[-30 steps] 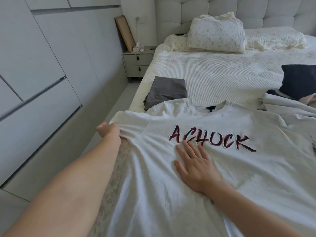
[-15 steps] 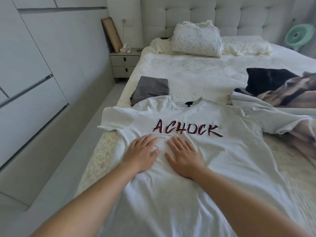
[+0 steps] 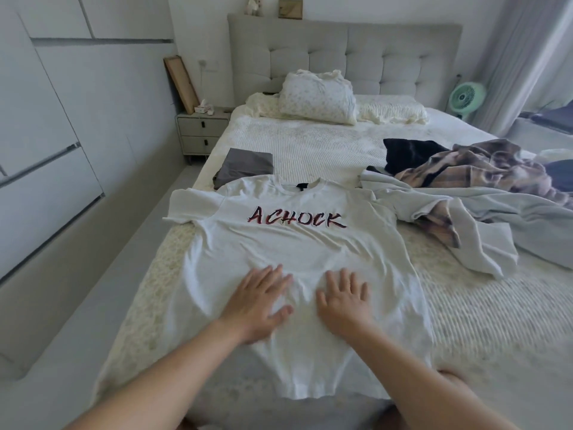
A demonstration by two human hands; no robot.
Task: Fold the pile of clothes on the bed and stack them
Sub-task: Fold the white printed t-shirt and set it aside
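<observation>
The white T-shirt (image 3: 297,274) lies face up across the lower middle of the frame, on the near end of the bed (image 3: 325,144), its print readable and both sleeves spread. A second ago our left hand (image 3: 257,305) was tugging the left sleeve straight; since then it has let go and both palms have slid down from under the lettering to the belly of the shirt. The right hand (image 3: 344,302) lies beside it, near but apart. Neither grip holds anything: fingers straight and fanned, pressing the cloth flat. We judge the smoothing nearly done and the first fold due. One folded grey garment (image 3: 245,166) sits beyond the collar; the unfolded pile (image 3: 465,193) waits at centre right.
</observation>
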